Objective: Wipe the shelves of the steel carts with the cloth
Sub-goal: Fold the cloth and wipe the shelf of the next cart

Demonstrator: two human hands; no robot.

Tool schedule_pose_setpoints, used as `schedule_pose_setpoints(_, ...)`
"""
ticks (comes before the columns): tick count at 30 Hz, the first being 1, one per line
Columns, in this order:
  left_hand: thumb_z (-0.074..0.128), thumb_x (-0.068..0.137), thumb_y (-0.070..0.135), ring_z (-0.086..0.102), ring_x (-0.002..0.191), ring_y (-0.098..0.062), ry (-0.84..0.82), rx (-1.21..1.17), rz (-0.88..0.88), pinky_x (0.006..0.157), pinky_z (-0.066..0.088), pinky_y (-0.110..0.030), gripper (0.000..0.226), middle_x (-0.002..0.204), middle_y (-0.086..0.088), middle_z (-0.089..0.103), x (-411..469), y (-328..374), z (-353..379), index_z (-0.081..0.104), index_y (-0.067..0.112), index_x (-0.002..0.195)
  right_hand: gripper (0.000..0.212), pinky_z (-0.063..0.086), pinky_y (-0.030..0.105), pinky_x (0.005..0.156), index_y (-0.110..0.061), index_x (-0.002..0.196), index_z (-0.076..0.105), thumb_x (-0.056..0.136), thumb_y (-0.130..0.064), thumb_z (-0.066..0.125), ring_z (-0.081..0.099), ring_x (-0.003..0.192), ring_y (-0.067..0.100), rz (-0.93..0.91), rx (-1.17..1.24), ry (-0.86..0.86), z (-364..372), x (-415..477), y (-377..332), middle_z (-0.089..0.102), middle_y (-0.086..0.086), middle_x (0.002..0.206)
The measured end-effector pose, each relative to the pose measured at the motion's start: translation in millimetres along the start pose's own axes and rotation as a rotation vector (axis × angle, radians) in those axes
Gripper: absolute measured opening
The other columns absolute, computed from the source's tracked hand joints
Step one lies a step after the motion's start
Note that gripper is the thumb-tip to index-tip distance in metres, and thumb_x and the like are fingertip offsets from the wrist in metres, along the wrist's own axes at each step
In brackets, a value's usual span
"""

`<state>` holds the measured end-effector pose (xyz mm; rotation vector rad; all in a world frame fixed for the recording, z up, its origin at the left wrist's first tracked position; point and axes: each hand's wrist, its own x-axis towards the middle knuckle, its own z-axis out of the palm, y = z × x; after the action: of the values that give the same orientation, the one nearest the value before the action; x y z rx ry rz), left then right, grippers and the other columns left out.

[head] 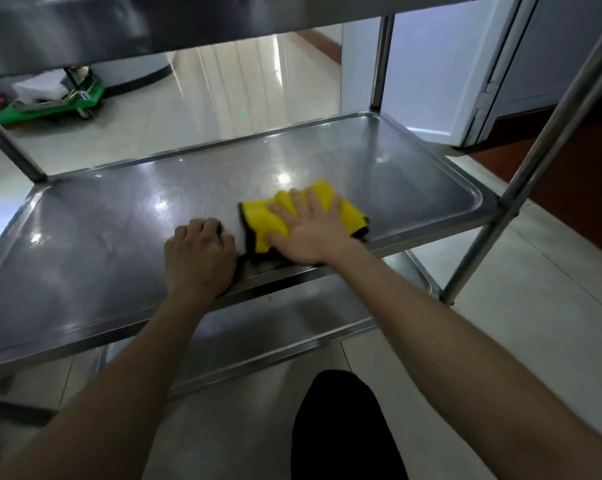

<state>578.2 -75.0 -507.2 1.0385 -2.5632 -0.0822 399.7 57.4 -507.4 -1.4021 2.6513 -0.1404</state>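
A yellow cloth (pixel 262 221) with a dark edge lies on the middle shelf (pixel 102 237) of a stainless steel cart, near its front rim. My right hand (pixel 310 230) presses flat on the cloth with fingers spread. My left hand (pixel 199 258) rests on the shelf just left of the cloth, fingers curled under, the wrist over the front rim. It holds nothing that I can see.
A top shelf (pixel 119 29) overhangs close above. A lower shelf (pixel 258 327) sits beneath. Steel posts (pixel 549 133) stand at the corners. A green dolly (pixel 50 102) with items is on the tiled floor far left. A white door (pixel 431 71) stands behind. My dark trouser leg (pixel 341 427) is below.
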Motion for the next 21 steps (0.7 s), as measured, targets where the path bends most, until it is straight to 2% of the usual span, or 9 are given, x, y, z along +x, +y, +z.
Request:
schedule_pose_setpoints(3, 0.034, 0.097, 0.038, 0.059, 0.114, -0.046, -0.013, 0.003, 0.001, 0.095, 0.048, -0.053, 0.053, 0.127, -0.020, 0.067, -1.9, 1.2, -5.2, 0.068, 0.009, 0.126, 0.072, -0.013, 0.070, 0.125, -0.054, 0.168, 0.011, 0.102, -0.076, 0.029, -0.008, 0.167, 0.024, -0.203, 0.014, -0.036, -1.5, -15.3, -11.6, -0.005, -0.007, 0.181)
schedule_pose_setpoints(7, 0.037, 0.098, 0.040, 0.059, 0.117, -0.046, -0.026, -0.007, 0.022, 0.098, 0.048, -0.054, 0.048, 0.130, -0.018, 0.067, -3.1, 0.1, -9.2, 0.071, 0.013, 0.121, 0.066, -0.010, 0.055, 0.132, -0.056, 0.166, 0.019, 0.105, -0.069, 0.041, -0.003, 0.166, 0.013, -0.308, 0.074, -0.062, -17.7, -33.9, 45.8, 0.003, -0.015, 0.180)
schedule_pose_setpoints(11, 0.055, 0.104, 0.038, 0.059, 0.117, -0.044, -0.048, 0.045, 0.048, 0.097, 0.049, -0.055, 0.030, 0.134, -0.016, 0.066, -0.1, -4.9, -5.5, 0.069, 0.017, 0.120, 0.068, -0.006, 0.054, 0.133, -0.059, 0.165, 0.019, 0.103, -0.073, 0.043, -0.003, 0.166, 0.010, -0.130, 0.083, -0.062, -32.0, -42.5, 139.1, 0.005, -0.018, 0.179)
schedule_pose_setpoints(15, 0.057, 0.103, 0.037, 0.059, 0.117, -0.044, -0.042, 0.063, 0.040, 0.097, 0.050, -0.055, 0.026, 0.133, -0.015, 0.066, 0.6, -2.7, -2.8, 0.069, 0.019, 0.116, 0.077, -0.004, 0.060, 0.131, -0.062, 0.164, 0.013, 0.095, -0.086, 0.037, -0.004, 0.167, 0.015, 0.149, 0.066, -0.048, -44.7, -25.8, 221.3, 0.003, -0.012, 0.181)
schedule_pose_setpoints(18, 0.056, 0.103, 0.037, 0.059, 0.116, -0.044, -0.033, 0.073, 0.056, 0.097, 0.051, -0.054, 0.027, 0.134, -0.015, 0.065, 0.4, -2.9, -0.8, 0.070, 0.019, 0.117, 0.084, -0.008, 0.066, 0.128, -0.063, 0.163, 0.010, 0.086, -0.093, 0.027, -0.005, 0.167, 0.019, 0.263, 0.029, -0.026, -48.6, 8.0, 236.9, 0.001, -0.009, 0.181)
schedule_pose_setpoints(21, 0.046, 0.102, 0.042, 0.059, 0.117, -0.043, -0.037, 0.068, 0.053, 0.099, 0.049, -0.053, 0.037, 0.135, -0.013, 0.065, 0.5, -2.9, -0.5, 0.069, 0.019, 0.118, 0.088, -0.011, 0.073, 0.124, -0.058, 0.165, 0.011, 0.084, -0.091, 0.023, -0.007, 0.167, 0.027, 0.331, 0.034, 0.010, -50.2, 52.1, 223.0, 0.000, -0.005, 0.181)
